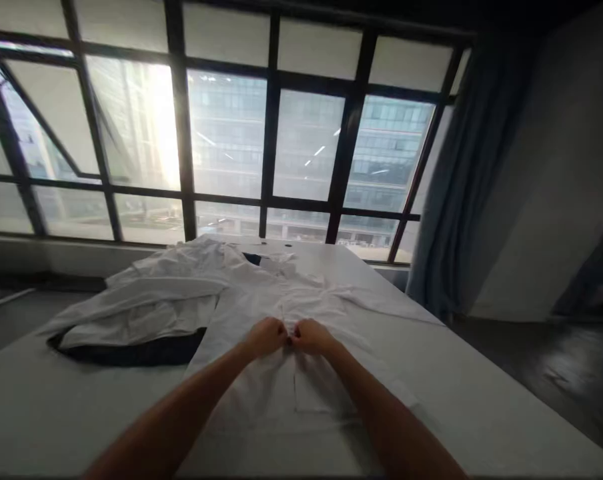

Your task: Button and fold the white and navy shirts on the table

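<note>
A white long-sleeved shirt [261, 300] lies front side up across the table, its collar toward the window and one sleeve stretched out to the right. At the middle of its front opening, my left hand [267, 337] is closed in a pinch on the fabric edge. Pressed close beside it, my right hand [312, 336] pinches the other side of the opening. The knuckles nearly touch, and whatever small part lies between the fingertips is hidden. Below the hands the front edges hang slightly apart, with creases around them.
More white clothing [156, 300] is heaped at the left, with a dark cloth [131, 350] under it. The white table [481, 393] runs toward a large dark-framed window [271, 133]. A blue-grey curtain [444, 220] hangs at the right. Two small dark round spots [288, 245] mark the table's far end.
</note>
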Available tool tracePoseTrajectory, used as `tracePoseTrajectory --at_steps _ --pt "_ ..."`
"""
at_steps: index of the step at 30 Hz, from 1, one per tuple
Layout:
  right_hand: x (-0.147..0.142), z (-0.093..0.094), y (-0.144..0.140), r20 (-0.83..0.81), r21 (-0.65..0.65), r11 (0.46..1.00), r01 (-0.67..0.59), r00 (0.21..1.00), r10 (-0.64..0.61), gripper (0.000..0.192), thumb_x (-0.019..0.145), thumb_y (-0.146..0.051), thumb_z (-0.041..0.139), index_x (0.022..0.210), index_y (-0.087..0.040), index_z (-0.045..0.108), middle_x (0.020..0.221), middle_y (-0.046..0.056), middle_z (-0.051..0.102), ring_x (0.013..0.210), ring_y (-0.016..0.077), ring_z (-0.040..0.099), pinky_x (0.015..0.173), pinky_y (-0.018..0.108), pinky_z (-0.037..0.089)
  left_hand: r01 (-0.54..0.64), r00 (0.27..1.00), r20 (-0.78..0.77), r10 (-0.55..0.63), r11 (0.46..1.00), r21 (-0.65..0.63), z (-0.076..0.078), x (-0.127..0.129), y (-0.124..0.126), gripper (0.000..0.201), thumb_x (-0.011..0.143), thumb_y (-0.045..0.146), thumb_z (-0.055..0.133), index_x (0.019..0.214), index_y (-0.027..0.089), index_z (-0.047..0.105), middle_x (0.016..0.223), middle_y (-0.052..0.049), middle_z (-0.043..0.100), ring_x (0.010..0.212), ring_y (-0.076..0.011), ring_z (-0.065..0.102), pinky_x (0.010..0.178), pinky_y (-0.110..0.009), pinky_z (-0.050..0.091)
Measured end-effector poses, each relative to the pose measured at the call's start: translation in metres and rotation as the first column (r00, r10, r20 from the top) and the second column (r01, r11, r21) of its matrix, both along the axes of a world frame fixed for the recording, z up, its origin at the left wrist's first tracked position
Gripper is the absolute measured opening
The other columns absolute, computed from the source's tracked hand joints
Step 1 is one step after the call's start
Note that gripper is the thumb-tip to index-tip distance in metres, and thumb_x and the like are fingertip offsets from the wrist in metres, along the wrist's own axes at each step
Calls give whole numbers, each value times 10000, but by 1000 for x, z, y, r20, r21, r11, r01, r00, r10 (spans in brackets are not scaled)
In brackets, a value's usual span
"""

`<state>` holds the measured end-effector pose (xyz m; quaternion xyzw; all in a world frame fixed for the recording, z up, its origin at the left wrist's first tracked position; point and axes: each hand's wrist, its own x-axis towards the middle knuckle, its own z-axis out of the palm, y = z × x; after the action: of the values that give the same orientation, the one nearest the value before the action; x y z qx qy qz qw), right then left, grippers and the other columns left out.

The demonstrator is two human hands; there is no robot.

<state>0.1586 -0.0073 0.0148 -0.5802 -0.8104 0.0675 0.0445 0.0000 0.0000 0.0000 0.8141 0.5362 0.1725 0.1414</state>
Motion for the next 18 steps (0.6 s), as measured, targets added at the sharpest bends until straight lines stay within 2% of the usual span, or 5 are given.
tracePoseTrajectory --at_steps 5,8,11,15,18 --pt "4 -6 14 -37 -44 998 37 999 -39 205 749 -275 603 732 -133 749 710 72 702 638 147 600 505 195 323 -10 1000 20 11 998 -56 -11 4 2 249 757 273 540 773 172 767 733 -57 729 696 -166 628 607 -222 405" --pt "10 -10 20 -190 -66 996 58 979 -70 207 749 -217 567 614 -121 692 586 55 649 587 138 587 499 193 335 -4 1000 25 6 998 -58 -16 8 7 222 743 226 542 708 143 745 616 -36 671 635 -147 597 568 -213 378" --pt "14 -13 22 -421 -189 982 12 902 -92 228 750 -154 505 550 -135 613 494 13 584 484 115 544 477 189 358 25 997 71 -18 995 -93 -16 8 10 212 749 198 536 614 128 684 488 2 557 544 -121 540 520 -204 344" --pt "13 -14 17 -656 -294 952 -88 743 -133 187 754 -124 488 592 -149 579 502 -18 581 430 105 529 424 186 367 34 962 267 56 946 -322 -8 4 6 266 810 234 485 570 149 563 401 41 439 400 -102 477 434 -196 297" --pt "11 -12 12 -708 -303 948 -95 688 -157 164 765 -137 499 624 -153 581 529 -17 602 442 122 562 406 195 392 78 892 428 147 882 -465 -3 2 0 306 836 282 471 551 170 479 380 53 409 333 -88 427 382 -189 241"
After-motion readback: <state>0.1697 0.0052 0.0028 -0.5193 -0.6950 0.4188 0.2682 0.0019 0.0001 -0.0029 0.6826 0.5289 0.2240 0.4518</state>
